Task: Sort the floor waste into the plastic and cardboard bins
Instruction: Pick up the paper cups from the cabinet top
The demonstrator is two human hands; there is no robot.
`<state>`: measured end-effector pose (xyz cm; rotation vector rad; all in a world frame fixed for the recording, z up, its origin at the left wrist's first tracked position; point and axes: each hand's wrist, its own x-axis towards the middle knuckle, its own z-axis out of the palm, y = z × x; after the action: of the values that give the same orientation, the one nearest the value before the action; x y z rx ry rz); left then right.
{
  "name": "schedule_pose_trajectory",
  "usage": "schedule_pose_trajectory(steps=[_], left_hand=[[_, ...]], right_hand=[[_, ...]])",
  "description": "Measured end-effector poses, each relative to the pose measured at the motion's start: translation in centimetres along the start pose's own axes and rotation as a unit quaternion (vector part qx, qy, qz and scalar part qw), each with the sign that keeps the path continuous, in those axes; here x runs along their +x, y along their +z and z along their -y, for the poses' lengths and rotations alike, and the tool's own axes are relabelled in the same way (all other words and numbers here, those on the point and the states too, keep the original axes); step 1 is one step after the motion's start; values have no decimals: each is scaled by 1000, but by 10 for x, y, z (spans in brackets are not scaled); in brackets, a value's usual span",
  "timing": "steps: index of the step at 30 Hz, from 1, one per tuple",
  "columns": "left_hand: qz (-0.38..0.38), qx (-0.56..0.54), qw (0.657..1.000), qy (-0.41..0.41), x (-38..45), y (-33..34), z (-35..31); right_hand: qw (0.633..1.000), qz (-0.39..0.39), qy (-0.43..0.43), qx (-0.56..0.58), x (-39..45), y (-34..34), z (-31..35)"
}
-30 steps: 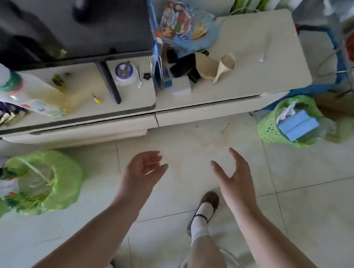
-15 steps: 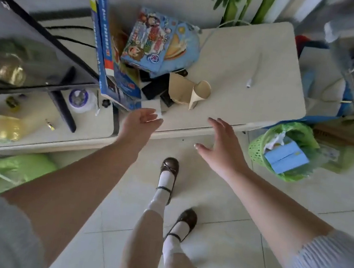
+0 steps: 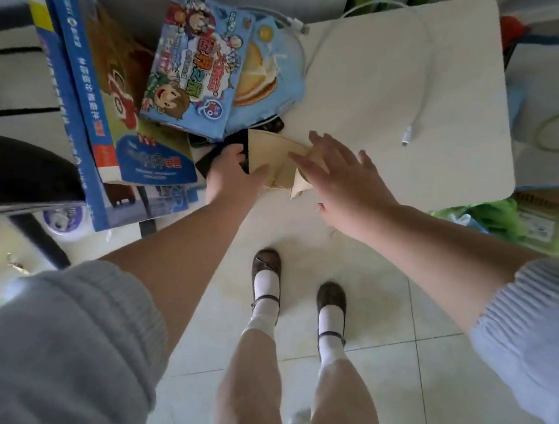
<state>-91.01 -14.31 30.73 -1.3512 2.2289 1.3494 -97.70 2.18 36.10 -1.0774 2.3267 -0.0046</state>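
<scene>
Cardboard [image 3: 273, 161], a tan folded piece, lies at the near edge of the cabinet top [image 3: 425, 99], centre of the frame, between both hands. Lowest in the frame: two legs in white socks and dark shoes [image 3: 267, 266] on pale floor tiles [image 3: 425, 388]. Both forearms reach up-frame from grey sleeves. Left hand [image 3: 231, 177]: thumb lies on the cardboard's near face, fingers curl round its left edge, partly hidden, gripping it. Right hand [image 3: 345, 181]: palm down, fingers straight and spread wide, fingertips resting on the cardboard's right part. At right edge, mid-frame: green bin [image 3: 492, 217], partly cut off by the right arm. Farther, upper left: blue carton [image 3: 85, 92] standing tilted, with a cartoon box [image 3: 197, 64] just right of it. Farthest, upper centre: white cable [image 3: 422, 99] across the top.
</scene>
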Motion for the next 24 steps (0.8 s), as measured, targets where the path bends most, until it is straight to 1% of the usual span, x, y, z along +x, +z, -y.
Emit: schedule_pose_trajectory(steps=[3,7,9,10,11,13,14,16,21,24], left_hand=[[-19,12,1000,21,5,7,-2],[-39,25,998,40,-2,12,-8],[-51,17,998,41,-15,9,-10],[-59,10,997,40,-23,5,-10],[-68,3,997,34,-34,-1,-9],[-86,-31,996,9,-59,-15,-7],[-97,-55,994,-8,-72,-25,-6],[-119,-99,987,-43,-105,-45,-2],[-157,-201,960,-118,-199,-94,30],[-210,-251,930,-169,-254,-121,66]], right_hand=[[1000,0,7,-17,10,4,-5],[998,-51,22,-11,9,3,-11],[997,-62,35,33,2,0,-16],[993,-65,55,77,-3,-3,-19],[985,-69,84,132,-10,-8,-20],[953,-90,145,248,-30,-20,-16],[936,-98,164,295,-41,-26,-12],[911,-85,177,363,-66,-37,6],[848,-31,200,490,-120,-54,69],[831,-8,203,518,-142,-48,118]])
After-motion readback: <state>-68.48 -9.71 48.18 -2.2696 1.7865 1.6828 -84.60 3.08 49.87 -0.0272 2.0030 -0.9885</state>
